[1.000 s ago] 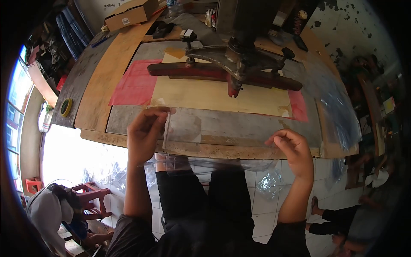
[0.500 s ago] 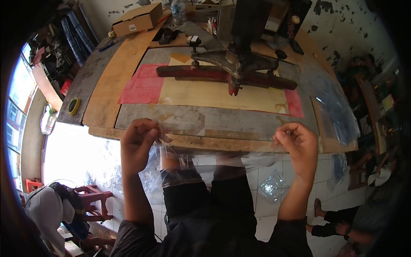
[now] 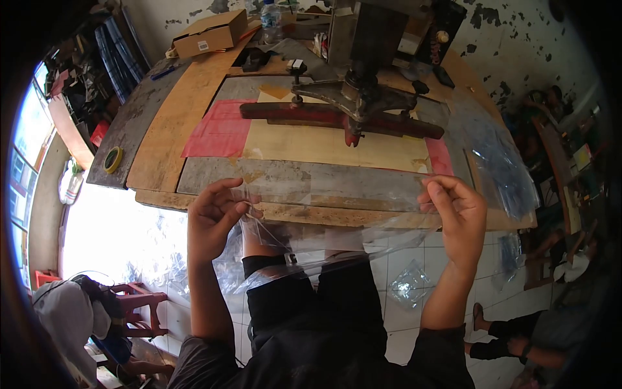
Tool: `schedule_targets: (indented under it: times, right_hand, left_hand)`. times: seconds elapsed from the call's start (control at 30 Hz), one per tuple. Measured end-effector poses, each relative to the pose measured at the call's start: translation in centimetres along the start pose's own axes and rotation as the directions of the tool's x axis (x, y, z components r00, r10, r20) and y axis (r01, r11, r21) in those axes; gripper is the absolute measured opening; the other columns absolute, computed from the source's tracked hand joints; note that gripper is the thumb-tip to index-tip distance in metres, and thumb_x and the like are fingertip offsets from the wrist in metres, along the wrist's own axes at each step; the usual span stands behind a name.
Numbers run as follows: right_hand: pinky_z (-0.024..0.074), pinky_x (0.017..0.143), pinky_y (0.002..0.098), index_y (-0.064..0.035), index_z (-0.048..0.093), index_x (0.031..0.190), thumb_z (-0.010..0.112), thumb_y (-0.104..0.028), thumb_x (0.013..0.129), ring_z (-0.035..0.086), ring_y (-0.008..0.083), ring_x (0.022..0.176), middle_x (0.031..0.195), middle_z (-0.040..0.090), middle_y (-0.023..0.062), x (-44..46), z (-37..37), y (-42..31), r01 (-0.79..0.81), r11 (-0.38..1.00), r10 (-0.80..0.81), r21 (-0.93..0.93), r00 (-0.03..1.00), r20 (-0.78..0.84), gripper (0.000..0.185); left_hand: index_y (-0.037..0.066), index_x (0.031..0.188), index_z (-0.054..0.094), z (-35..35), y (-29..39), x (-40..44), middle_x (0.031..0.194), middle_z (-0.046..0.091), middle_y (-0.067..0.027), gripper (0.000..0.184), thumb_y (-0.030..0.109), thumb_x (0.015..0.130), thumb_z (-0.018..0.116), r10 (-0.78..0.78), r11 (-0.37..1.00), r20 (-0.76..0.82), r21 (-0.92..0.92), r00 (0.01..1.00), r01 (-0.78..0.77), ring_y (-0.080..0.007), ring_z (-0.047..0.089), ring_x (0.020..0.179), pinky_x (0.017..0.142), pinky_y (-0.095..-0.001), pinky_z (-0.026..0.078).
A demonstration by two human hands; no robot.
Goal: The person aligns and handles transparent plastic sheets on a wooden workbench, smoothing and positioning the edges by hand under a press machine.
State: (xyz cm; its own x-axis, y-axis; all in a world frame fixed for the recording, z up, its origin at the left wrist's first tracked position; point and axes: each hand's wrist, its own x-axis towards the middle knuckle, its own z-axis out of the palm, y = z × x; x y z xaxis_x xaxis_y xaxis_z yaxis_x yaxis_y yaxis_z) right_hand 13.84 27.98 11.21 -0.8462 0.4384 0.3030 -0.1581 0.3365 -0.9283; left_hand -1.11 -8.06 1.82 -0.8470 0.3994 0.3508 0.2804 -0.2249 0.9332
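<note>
A clear plastic sheet [image 3: 324, 243] is stretched between my two hands, over my lap at the table's front edge. My left hand [image 3: 217, 211] pinches its left end, thumb against fingers. At the other end my right hand [image 3: 457, 201] grips the film between thumb and fingertips. Beyond them a machine with a dark red bar [image 3: 291, 111] stands over a cream sheet [image 3: 324, 144] with pink panels [image 3: 217, 129] at its ends. The bar appears to be above the sheet; whether it touches cannot be told.
More clear plastic [image 3: 502, 168] lies on the table's right side, and a plastic packet [image 3: 409, 283] is on the floor. A cardboard box [image 3: 210, 34], a tape roll [image 3: 113, 160] and a bottle [image 3: 270, 19] rest on the table. Other people sit at both sides.
Both hands still hold the plastic sheet, now a little further apart. Its lower edge has billowed downward and the film is spread wider.
</note>
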Motion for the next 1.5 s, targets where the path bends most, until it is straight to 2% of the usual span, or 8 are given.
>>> schedule_targets:
  times: [0.2, 0.27, 0.47, 0.77, 0.83, 1.0, 1.17, 1.5]
  right_hand:
    - [0.0568, 0.074, 0.0257, 0.0056, 0.075, 0.111, 0.070, -0.014, 0.105, 0.069, 0.0112, 0.078, 0.088, 0.075, 0.0084, 0.1, 0.2, -0.4, -0.012, 1.000, 0.012, 0.022, 1.000, 0.020, 0.021]
    - [0.0571, 0.074, 0.0257, 0.0056, 0.075, 0.112, 0.071, -0.014, 0.104, 0.069, 0.0109, 0.078, 0.089, 0.075, 0.0084, 0.1, 0.2, -0.2, -0.015, 1.000, 0.015, 0.012, 1.000, 0.027, 0.021]
    - [0.0579, 0.075, 0.0252, 0.0070, 0.074, 0.112, 0.072, -0.005, 0.102, 0.071, 0.0111, 0.080, 0.091, 0.075, 0.0077, 0.0, 0.2, -0.4, 0.004, 1.000, -0.005, 0.022, 1.000, 0.024, 0.016]
    - [0.0558, 0.071, 0.0252, 0.0054, 0.076, 0.111, 0.069, -0.015, 0.106, 0.069, 0.0117, 0.075, 0.087, 0.075, 0.0081, 0.2, 0.5, -1.0, 0.027, 0.997, -0.028, -0.079, 0.999, -0.018, 0.022]
    - [0.0581, 0.072, 0.0259, 0.0056, 0.076, 0.108, 0.068, -0.015, 0.107, 0.072, 0.0127, 0.081, 0.096, 0.076, 0.0082, 0.5, 0.1, -0.7, -0.014, 0.996, 0.012, -0.090, 1.000, -0.018, 0.022]
    - [0.0559, 0.070, 0.0263, 0.0051, 0.076, 0.109, 0.065, -0.019, 0.109, 0.071, 0.0128, 0.080, 0.096, 0.076, 0.0075, 2.4, -1.1, 1.7, 0.029, 0.994, -0.029, -0.106, 1.000, -0.006, 0.026]
    - [0.0527, 0.070, 0.0261, 0.0044, 0.075, 0.107, 0.064, -0.021, 0.110, 0.068, 0.0108, 0.080, 0.092, 0.074, 0.0056, 3.7, -1.8, 3.2, 0.013, 0.998, -0.014, -0.054, 1.000, -0.020, 0.028]
    - [0.0498, 0.071, 0.0252, 0.0018, 0.073, 0.106, 0.064, -0.023, 0.110, 0.064, 0.0086, 0.080, 0.089, 0.070, 0.0025, 4.9, -2.8, 4.9, 0.003, 1.000, -0.003, 0.024, 1.000, 0.006, 0.026]
  left_hand:
    - [-0.004, 0.145, 0.053, -0.5, 0.0, -0.2, 0.111, 0.078, -0.0216, 0.045, 0.001, 0.103, 0.067, -0.016, 1.000, -0.036, -0.009, 0.999, 0.016, -0.0235, 0.078, 0.089, 0.077, -0.0320, 0.058]
    - [-0.005, 0.145, 0.053, -0.9, 0.1, -0.3, 0.113, 0.077, -0.0246, 0.042, -0.006, 0.104, 0.062, -0.032, 0.999, -0.003, -0.001, 0.999, 0.032, -0.0285, 0.078, 0.098, 0.090, -0.0379, 0.062]
    - [-0.004, 0.144, 0.053, -0.8, 0.3, -0.5, 0.113, 0.077, -0.0248, 0.043, -0.007, 0.102, 0.064, -0.003, 1.000, -0.005, -0.024, 1.000, 0.003, -0.0276, 0.078, 0.098, 0.087, -0.0360, 0.062]
    - [-0.005, 0.143, 0.054, -0.5, 0.7, -0.5, 0.112, 0.077, -0.0246, 0.043, -0.007, 0.102, 0.065, 0.028, 0.999, -0.001, -0.019, 1.000, -0.028, -0.0287, 0.079, 0.097, 0.087, -0.0372, 0.063]
    - [-0.005, 0.143, 0.054, 0.1, 1.4, -0.3, 0.112, 0.077, -0.0246, 0.043, -0.007, 0.102, 0.065, 0.019, 1.000, -0.011, -0.007, 1.000, -0.019, -0.0287, 0.079, 0.097, 0.087, -0.0374, 0.063]
    - [-0.006, 0.143, 0.053, 2.0, 3.4, 0.6, 0.112, 0.077, -0.0245, 0.042, -0.006, 0.102, 0.064, -0.003, 1.000, -0.011, 0.025, 1.000, 0.003, -0.0295, 0.078, 0.098, 0.088, -0.0385, 0.063]
    - [-0.002, 0.142, 0.057, 2.9, 3.9, 1.5, 0.116, 0.079, -0.0162, 0.042, -0.001, 0.102, 0.068, 0.001, 0.998, 0.009, 0.057, 1.000, -0.002, -0.0205, 0.080, 0.099, 0.078, -0.0271, 0.060]
    - [-0.003, 0.143, 0.057, 3.9, 4.4, 2.6, 0.117, 0.079, -0.0177, 0.041, -0.001, 0.103, 0.067, -0.002, 0.999, 0.030, 0.047, 1.000, 0.000, -0.0213, 0.079, 0.104, 0.081, -0.0269, 0.059]
